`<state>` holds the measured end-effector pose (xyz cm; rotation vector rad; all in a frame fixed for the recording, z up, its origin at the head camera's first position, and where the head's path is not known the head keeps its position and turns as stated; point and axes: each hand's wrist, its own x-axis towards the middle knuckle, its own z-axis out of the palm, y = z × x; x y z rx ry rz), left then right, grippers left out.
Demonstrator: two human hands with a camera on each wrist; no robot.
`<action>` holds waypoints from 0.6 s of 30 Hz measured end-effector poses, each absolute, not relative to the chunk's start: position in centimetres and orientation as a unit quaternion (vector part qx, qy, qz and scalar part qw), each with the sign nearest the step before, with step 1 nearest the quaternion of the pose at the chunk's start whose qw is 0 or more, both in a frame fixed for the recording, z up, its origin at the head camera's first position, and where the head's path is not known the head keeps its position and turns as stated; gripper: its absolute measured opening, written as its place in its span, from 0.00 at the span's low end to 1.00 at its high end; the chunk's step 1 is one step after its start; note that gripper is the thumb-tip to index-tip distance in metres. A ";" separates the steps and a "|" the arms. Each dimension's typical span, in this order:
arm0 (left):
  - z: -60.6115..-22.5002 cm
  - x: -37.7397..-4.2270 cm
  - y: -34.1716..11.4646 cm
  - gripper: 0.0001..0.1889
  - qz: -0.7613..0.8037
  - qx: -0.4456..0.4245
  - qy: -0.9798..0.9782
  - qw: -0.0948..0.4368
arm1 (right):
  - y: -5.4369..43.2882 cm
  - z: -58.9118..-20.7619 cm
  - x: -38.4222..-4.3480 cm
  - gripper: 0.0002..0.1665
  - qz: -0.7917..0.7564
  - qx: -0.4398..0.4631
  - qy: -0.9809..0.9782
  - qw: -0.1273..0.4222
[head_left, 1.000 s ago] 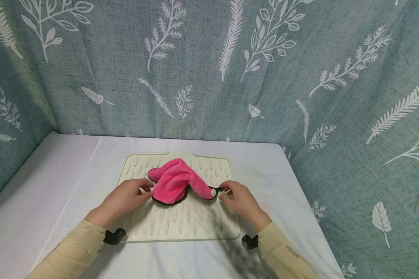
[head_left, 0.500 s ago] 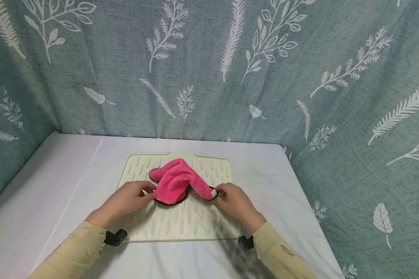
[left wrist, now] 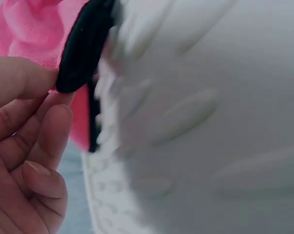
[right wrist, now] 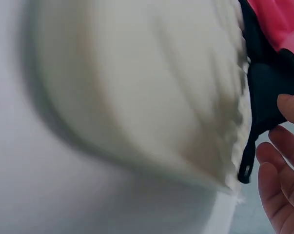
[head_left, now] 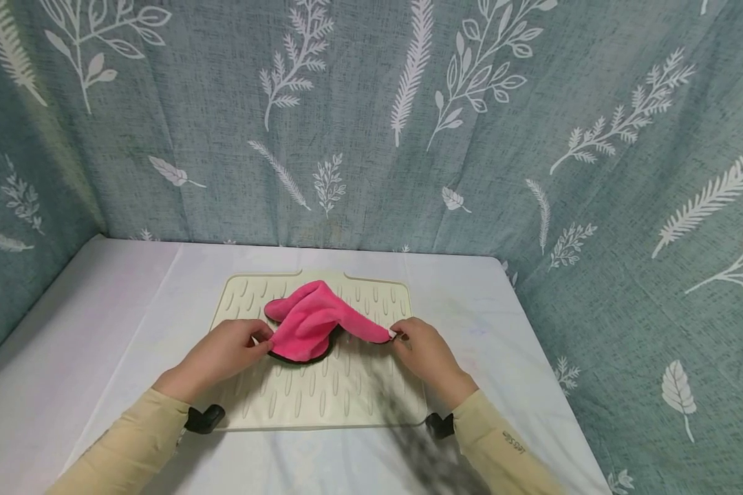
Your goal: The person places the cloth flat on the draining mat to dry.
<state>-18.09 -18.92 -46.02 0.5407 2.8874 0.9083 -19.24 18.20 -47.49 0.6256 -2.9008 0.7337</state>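
Observation:
A crumpled pink cloth (head_left: 309, 323) with black edging lies on a cream ridged mat (head_left: 297, 416). My left hand (head_left: 225, 350) pinches its near left edge. Close up in the left wrist view, thumb and fingers grip the pink fabric beside the black trim (left wrist: 86, 51), while the other fingers curl below. On the opposite side, my right hand (head_left: 430, 354) pinches the corner by a small white tag (head_left: 392, 334) and holds it slightly raised. The right wrist view has the thumb on a black part (right wrist: 268, 92) of the cloth, with a short dark loop (right wrist: 245, 168) hanging under it.
Beneath the mat spreads a white-covered table (head_left: 470, 302). A grey-green curtain (head_left: 359, 124) with white leaf prints stands behind it and along both sides. Black wrist devices (head_left: 204, 419) sit at both sleeve cuffs.
My right hand has moved left onto the cloth's tagged corner, then drawn it outward and up to the right, straightening that arm of fabric. My left hand has stayed nearly in place.

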 end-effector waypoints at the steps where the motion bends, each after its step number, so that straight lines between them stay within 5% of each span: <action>1: -45.7 -18.2 -19.1 0.02 0.295 0.176 0.939 0.033 | 18.5 -47.1 -19.4 0.12 0.241 0.201 -0.948 0.047; 18: -39.0 -18.9 -22.2 0.03 0.262 0.210 0.942 0.025 | 20.8 -43.8 -20.0 0.07 0.261 0.193 -0.941 0.095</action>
